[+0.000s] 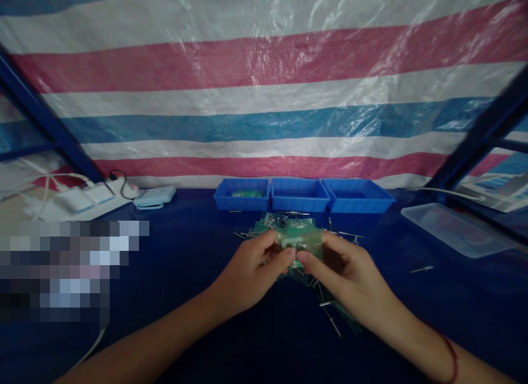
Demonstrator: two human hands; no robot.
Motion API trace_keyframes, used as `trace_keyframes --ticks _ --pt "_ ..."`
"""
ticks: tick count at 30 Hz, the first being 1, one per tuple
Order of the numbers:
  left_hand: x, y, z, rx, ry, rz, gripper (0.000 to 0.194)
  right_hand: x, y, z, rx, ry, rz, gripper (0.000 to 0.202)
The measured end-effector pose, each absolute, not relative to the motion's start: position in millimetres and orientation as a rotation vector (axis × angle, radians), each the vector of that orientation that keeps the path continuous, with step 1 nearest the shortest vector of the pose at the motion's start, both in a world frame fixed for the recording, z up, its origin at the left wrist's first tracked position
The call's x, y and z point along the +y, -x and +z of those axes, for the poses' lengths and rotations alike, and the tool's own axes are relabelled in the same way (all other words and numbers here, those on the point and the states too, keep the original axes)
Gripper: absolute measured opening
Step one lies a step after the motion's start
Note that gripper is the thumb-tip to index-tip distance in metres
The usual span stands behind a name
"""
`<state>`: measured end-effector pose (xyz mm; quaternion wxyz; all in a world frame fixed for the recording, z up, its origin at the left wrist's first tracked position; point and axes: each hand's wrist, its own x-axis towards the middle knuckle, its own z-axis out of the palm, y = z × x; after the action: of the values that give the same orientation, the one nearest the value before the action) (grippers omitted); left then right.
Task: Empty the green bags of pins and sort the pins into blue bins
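Note:
A small, greenish see-through plastic bag (300, 239) is held up in front of me, pinched from both sides. My left hand (258, 268) grips its left edge between thumb and fingers. On the right edge, my right hand (348, 268) does the same, and the two thumb tips nearly meet at the bottom. Something pale shows through the bag, too blurred to name. Below and behind the hands lies a pile of similar green bags (264, 225), mixed with blind rivets (333, 324) that have long thin metal shanks. My hands cover part of this pile.
Three blue bins (300, 201) stand in a row at the back; the left one holds green bags (247, 193). A clear plastic lid (454, 227) and a lone rivet (421, 269) lie to the right. At left are a power strip (103, 199) with cables and a light-blue case (154, 197).

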<state>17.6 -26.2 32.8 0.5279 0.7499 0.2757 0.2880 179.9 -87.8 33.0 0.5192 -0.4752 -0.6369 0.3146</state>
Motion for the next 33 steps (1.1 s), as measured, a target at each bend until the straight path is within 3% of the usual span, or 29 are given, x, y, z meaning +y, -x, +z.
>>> trace_keyframes --ticks 5,11,15,18,21,25,33 --pt "-27 -16 38 0.617 -1.785 0.621 0.022 -89 -187 27 -1.684 1.153 0.384 0.009" --pt "-26 -21 39 0.636 -1.211 0.55 0.049 -94 -197 34 -1.885 0.942 -0.091 0.034" --pt "-26 -21 41 0.595 -1.269 0.538 0.038 -92 -196 35 -1.972 0.915 -0.197 0.036" --pt "-25 -19 43 0.626 -1.38 0.626 0.025 -90 -193 34 -1.901 1.036 -0.086 0.036" --pt "-22 -18 41 0.69 -1.425 0.737 0.019 -88 -190 32 -1.638 1.162 0.251 0.033" --pt "-21 -17 37 0.718 -1.543 0.803 0.019 -86 -184 28 -1.565 1.173 0.679 0.014" --pt "-10 -15 45 0.756 -2.13 0.867 0.013 -82 -185 21 -1.639 1.301 0.646 0.017"
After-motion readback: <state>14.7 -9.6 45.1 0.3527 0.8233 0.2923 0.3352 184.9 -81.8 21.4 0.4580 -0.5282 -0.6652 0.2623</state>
